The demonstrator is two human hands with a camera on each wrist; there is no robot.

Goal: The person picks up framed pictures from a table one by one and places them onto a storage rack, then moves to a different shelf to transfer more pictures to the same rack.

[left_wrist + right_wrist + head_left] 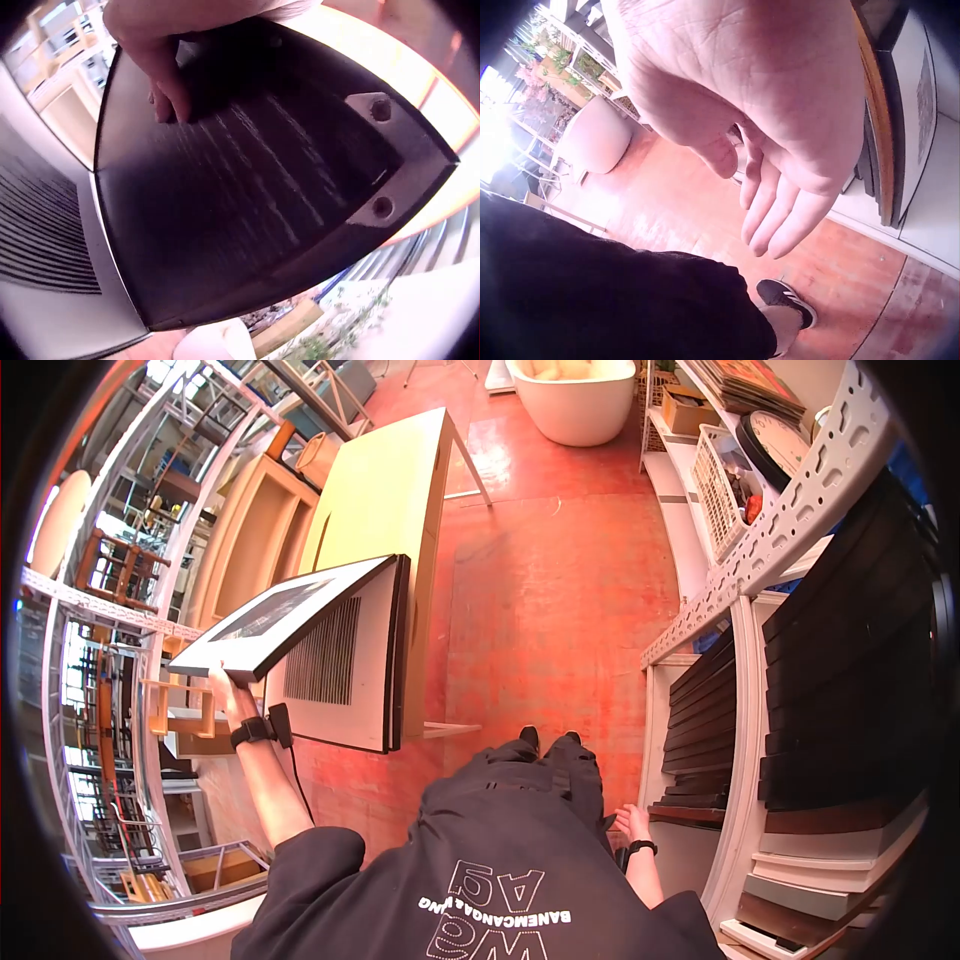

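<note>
by frame-filled shelf: l hand tight round black frame, r hand slack, empty

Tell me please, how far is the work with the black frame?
Done: the black frame is up in the air, gripped near a corner by the left hand. In hand: it is held tilted in front of the large striped print that stands against the yellow table. Left: the frame rests nowhere yet, and the right hand hangs open and empty beside the shelf of dark frames.
</note>
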